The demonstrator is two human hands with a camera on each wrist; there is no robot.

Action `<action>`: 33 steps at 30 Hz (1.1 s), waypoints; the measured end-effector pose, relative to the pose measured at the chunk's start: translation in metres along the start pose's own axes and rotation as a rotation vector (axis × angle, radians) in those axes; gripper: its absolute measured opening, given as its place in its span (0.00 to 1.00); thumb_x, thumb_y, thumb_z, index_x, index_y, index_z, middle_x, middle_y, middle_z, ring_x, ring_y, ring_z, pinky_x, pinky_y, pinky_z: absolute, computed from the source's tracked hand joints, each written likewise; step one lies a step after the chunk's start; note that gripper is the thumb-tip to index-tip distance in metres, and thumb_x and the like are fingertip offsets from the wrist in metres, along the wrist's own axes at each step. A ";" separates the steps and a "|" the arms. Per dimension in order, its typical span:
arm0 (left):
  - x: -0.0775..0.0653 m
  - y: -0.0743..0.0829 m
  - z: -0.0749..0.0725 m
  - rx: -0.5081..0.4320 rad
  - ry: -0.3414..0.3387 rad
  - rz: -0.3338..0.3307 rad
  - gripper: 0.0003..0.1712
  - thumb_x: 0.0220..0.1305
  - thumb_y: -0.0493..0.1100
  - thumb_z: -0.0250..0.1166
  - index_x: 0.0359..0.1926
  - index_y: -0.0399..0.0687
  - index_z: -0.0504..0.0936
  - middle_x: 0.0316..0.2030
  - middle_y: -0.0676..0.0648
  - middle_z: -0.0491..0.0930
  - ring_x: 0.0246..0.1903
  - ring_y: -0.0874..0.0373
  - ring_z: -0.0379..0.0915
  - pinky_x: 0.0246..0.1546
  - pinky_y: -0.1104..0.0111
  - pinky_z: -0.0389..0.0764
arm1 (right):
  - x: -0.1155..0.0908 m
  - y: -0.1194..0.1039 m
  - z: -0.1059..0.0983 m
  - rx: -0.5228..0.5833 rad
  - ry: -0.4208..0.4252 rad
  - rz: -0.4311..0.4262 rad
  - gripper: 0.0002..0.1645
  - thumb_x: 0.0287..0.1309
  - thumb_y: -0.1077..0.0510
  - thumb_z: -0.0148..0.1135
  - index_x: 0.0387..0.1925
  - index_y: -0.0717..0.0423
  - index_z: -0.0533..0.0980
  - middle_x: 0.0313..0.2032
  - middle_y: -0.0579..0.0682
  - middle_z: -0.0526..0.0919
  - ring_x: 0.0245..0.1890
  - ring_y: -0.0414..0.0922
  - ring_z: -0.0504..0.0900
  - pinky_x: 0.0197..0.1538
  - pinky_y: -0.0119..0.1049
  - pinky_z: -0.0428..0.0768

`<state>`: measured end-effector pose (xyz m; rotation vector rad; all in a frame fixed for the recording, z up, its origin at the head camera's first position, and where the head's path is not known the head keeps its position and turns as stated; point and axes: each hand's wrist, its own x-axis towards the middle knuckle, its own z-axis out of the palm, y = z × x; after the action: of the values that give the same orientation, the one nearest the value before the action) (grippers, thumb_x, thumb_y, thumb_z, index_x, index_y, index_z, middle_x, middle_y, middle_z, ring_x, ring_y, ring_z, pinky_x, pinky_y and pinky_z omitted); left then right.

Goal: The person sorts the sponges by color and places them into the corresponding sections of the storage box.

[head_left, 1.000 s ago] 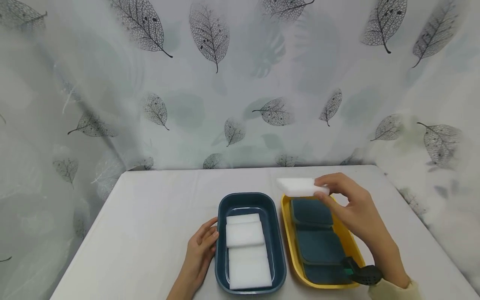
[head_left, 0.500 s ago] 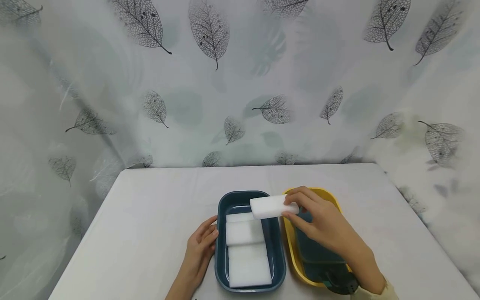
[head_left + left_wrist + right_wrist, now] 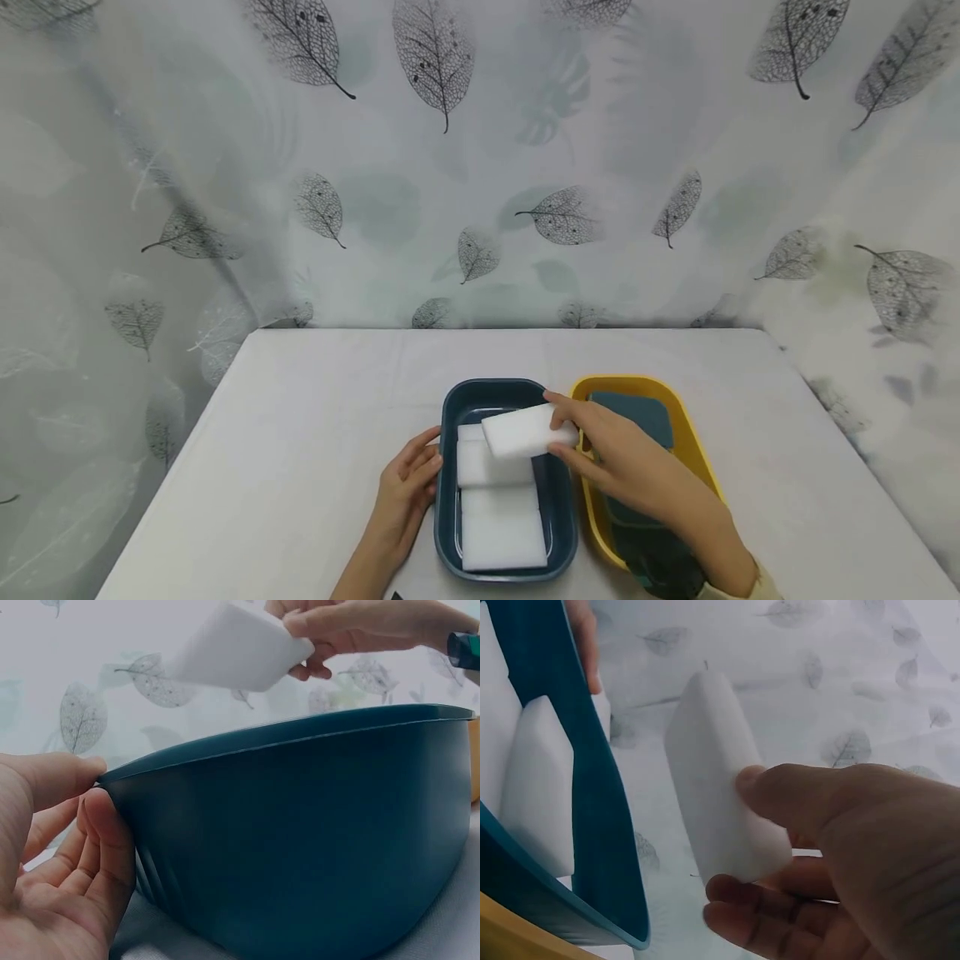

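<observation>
A white sponge block (image 3: 529, 431) is pinched between the thumb and fingers of my right hand (image 3: 626, 454), tilted over the upper right part of a dark blue plastic basin (image 3: 567, 525). In the right wrist view the sponge (image 3: 720, 780) hangs beside the basin's rim. Inside the basin, several white sponges (image 3: 502, 540) lie overlapping in a column along its left side. My left hand (image 3: 402, 492) holds the basin's left edge. The left wrist view has its thumb at the rim and its other fingers (image 3: 109, 832) curled below, against the outer wall.
Right of the blue basin stands a yellow basin (image 3: 693, 433) with several flat dark teal pads (image 3: 637, 417), partly hidden by my right forearm. Both basins stand on a white-covered table (image 3: 300, 458). A leaf-patterned curtain (image 3: 480, 167) hangs behind it.
My right hand has carried the white sponge leftward and down, from above the yellow basin to over the blue basin. My left hand keeps its place at the blue basin's edge.
</observation>
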<state>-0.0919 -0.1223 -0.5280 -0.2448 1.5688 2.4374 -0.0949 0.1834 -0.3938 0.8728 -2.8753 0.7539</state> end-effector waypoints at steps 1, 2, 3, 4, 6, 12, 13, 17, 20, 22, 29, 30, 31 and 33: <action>-0.001 0.000 0.000 0.003 0.001 -0.001 0.31 0.70 0.40 0.66 0.72 0.44 0.71 0.49 0.50 0.81 0.38 0.65 0.73 0.34 0.78 0.75 | 0.000 0.000 0.001 0.005 -0.020 0.008 0.36 0.70 0.48 0.66 0.73 0.52 0.67 0.52 0.40 0.81 0.41 0.36 0.76 0.43 0.27 0.80; -0.001 0.000 0.000 0.002 0.002 -0.003 0.31 0.70 0.40 0.66 0.72 0.45 0.71 0.49 0.50 0.81 0.37 0.65 0.73 0.34 0.78 0.75 | 0.000 -0.001 0.003 0.014 -0.038 0.011 0.34 0.71 0.48 0.66 0.72 0.53 0.67 0.52 0.40 0.80 0.42 0.37 0.76 0.43 0.27 0.80; -0.002 -0.001 0.000 0.001 0.003 -0.006 0.31 0.70 0.40 0.66 0.72 0.45 0.71 0.49 0.50 0.81 0.37 0.65 0.73 0.34 0.78 0.75 | 0.000 -0.001 0.005 0.022 -0.053 0.011 0.33 0.71 0.48 0.66 0.71 0.52 0.67 0.53 0.41 0.80 0.44 0.37 0.75 0.45 0.28 0.81; -0.002 -0.001 -0.001 -0.004 0.002 -0.006 0.32 0.70 0.40 0.66 0.72 0.44 0.71 0.49 0.50 0.81 0.37 0.65 0.73 0.34 0.78 0.75 | 0.001 -0.002 0.006 0.032 -0.065 0.005 0.31 0.71 0.49 0.66 0.69 0.52 0.68 0.54 0.43 0.79 0.45 0.37 0.76 0.46 0.29 0.82; -0.003 -0.002 -0.002 -0.004 0.009 -0.013 0.32 0.70 0.39 0.66 0.72 0.44 0.70 0.48 0.50 0.81 0.37 0.65 0.73 0.35 0.78 0.75 | 0.003 -0.003 0.008 0.051 -0.096 0.004 0.25 0.71 0.48 0.66 0.63 0.48 0.69 0.59 0.45 0.79 0.49 0.38 0.76 0.51 0.32 0.84; -0.004 -0.004 -0.002 0.007 0.001 -0.016 0.31 0.71 0.40 0.66 0.73 0.45 0.70 0.49 0.50 0.81 0.38 0.65 0.72 0.36 0.78 0.76 | 0.000 -0.008 0.010 0.097 -0.199 -0.015 0.14 0.72 0.41 0.63 0.47 0.39 0.68 0.67 0.46 0.74 0.55 0.41 0.77 0.57 0.36 0.85; -0.004 -0.003 -0.001 0.007 -0.005 -0.010 0.31 0.71 0.40 0.66 0.73 0.45 0.70 0.50 0.49 0.81 0.39 0.65 0.72 0.36 0.78 0.76 | 0.000 -0.009 0.010 0.106 -0.216 -0.022 0.14 0.72 0.40 0.62 0.46 0.39 0.68 0.65 0.45 0.74 0.54 0.40 0.77 0.56 0.34 0.85; -0.002 -0.001 0.001 0.013 -0.015 0.005 0.31 0.71 0.41 0.66 0.73 0.46 0.71 0.51 0.49 0.81 0.39 0.65 0.72 0.35 0.78 0.76 | -0.004 -0.017 0.009 0.148 -0.298 -0.054 0.16 0.70 0.37 0.63 0.40 0.37 0.68 0.58 0.40 0.72 0.48 0.37 0.76 0.46 0.27 0.80; -0.002 -0.001 0.001 0.010 -0.007 -0.001 0.31 0.71 0.40 0.66 0.73 0.46 0.71 0.50 0.50 0.81 0.38 0.65 0.73 0.35 0.78 0.76 | -0.006 -0.022 0.014 0.170 -0.362 -0.059 0.18 0.68 0.36 0.66 0.37 0.37 0.68 0.51 0.38 0.69 0.42 0.34 0.76 0.41 0.25 0.76; -0.003 -0.001 0.001 0.006 -0.007 -0.006 0.31 0.71 0.39 0.66 0.72 0.46 0.71 0.49 0.50 0.81 0.38 0.65 0.73 0.35 0.78 0.76 | -0.007 -0.024 0.020 0.165 -0.394 -0.054 0.19 0.66 0.36 0.67 0.37 0.37 0.68 0.48 0.38 0.68 0.35 0.32 0.75 0.38 0.24 0.75; -0.001 0.003 0.001 0.011 -0.012 0.014 0.30 0.71 0.40 0.66 0.72 0.47 0.71 0.51 0.49 0.81 0.40 0.64 0.74 0.36 0.78 0.76 | 0.000 -0.029 0.044 0.028 -0.400 -0.076 0.20 0.63 0.43 0.73 0.44 0.45 0.71 0.45 0.42 0.70 0.27 0.30 0.70 0.32 0.24 0.73; -0.001 0.002 0.001 0.007 -0.011 0.012 0.30 0.71 0.40 0.66 0.72 0.47 0.71 0.51 0.49 0.81 0.40 0.64 0.75 0.36 0.78 0.76 | 0.001 -0.029 0.046 0.003 -0.398 -0.079 0.21 0.63 0.43 0.73 0.46 0.46 0.72 0.45 0.42 0.71 0.28 0.31 0.70 0.32 0.24 0.73; -0.001 0.002 0.001 0.003 -0.008 0.006 0.30 0.71 0.40 0.66 0.72 0.47 0.71 0.50 0.49 0.82 0.40 0.64 0.75 0.36 0.78 0.77 | 0.001 -0.030 0.048 -0.014 -0.399 -0.079 0.22 0.63 0.44 0.73 0.49 0.48 0.73 0.45 0.43 0.71 0.28 0.31 0.70 0.33 0.24 0.73; -0.002 0.001 0.002 -0.006 -0.007 -0.005 0.30 0.71 0.39 0.66 0.72 0.46 0.71 0.50 0.49 0.82 0.39 0.64 0.76 0.36 0.78 0.77 | 0.002 -0.031 0.051 -0.030 -0.408 -0.067 0.25 0.63 0.44 0.73 0.52 0.49 0.73 0.43 0.43 0.72 0.28 0.31 0.71 0.33 0.24 0.73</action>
<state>-0.0905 -0.1212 -0.5264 -0.2412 1.5562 2.4366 -0.0748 0.1365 -0.4249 1.2421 -3.1674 0.5814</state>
